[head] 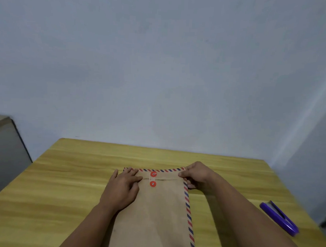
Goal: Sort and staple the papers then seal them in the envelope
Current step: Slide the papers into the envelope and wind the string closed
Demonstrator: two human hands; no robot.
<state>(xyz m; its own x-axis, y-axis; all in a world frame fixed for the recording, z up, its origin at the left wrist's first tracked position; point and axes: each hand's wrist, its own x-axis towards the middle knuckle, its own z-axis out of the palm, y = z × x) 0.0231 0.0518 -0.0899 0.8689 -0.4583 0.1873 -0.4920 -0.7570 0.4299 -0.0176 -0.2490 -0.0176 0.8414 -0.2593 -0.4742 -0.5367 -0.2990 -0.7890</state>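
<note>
The brown envelope (155, 211) lies flat at about 6 o'clock on the yellow table (73, 166), its flap (164, 174) folded down and no papers showing, so they are presumably already inside. The left hand (122, 188) presses the flap's 9 o'clock side with flat, straight fingers, while the right hand (195, 175) pinches the 3 o'clock corner. The thin string (150, 178) is hard to make out, but it seems to run between the two red buttons (153, 178); keep the flap flattened, then wind it tightly around them.

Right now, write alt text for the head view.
Two hands hold a brown envelope with a striped border flat on a wooden table: the left hand presses it, the right hand pinches the folded flap's corner. A purple stapler lies to the right.
</note>
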